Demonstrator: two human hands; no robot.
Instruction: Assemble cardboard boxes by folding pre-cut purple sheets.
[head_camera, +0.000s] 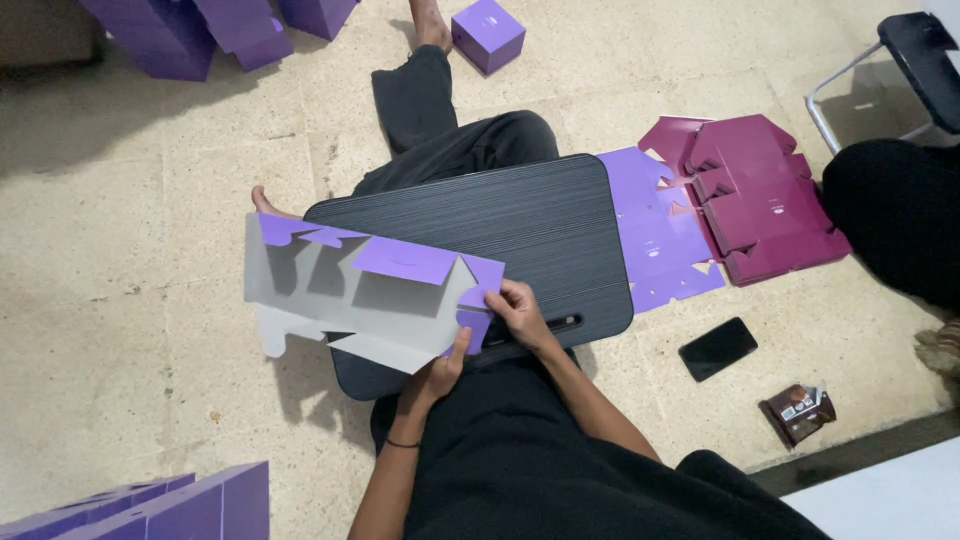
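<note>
A flat die-cut cardboard box blank (350, 300), grey inside and purple outside, lies over the left part of a dark lap board (560, 230). Several of its flaps are folded up, showing purple. My left hand (438, 375) grips the blank's near right edge from below, thumb on top. At the blank's right end, my right hand (518, 312) pinches a small purple flap. The board rests on my crossed legs in black trousers.
Flat purple blanks (655, 235) and a pile of maroon blanks (765, 200) lie right of the board. A black phone (717, 349) and a brown snack wrapper (798, 412) lie on the stone floor. Folded purple boxes (487, 33) stand ahead, more (180, 505) at near left. A chair (905, 60) stands far right.
</note>
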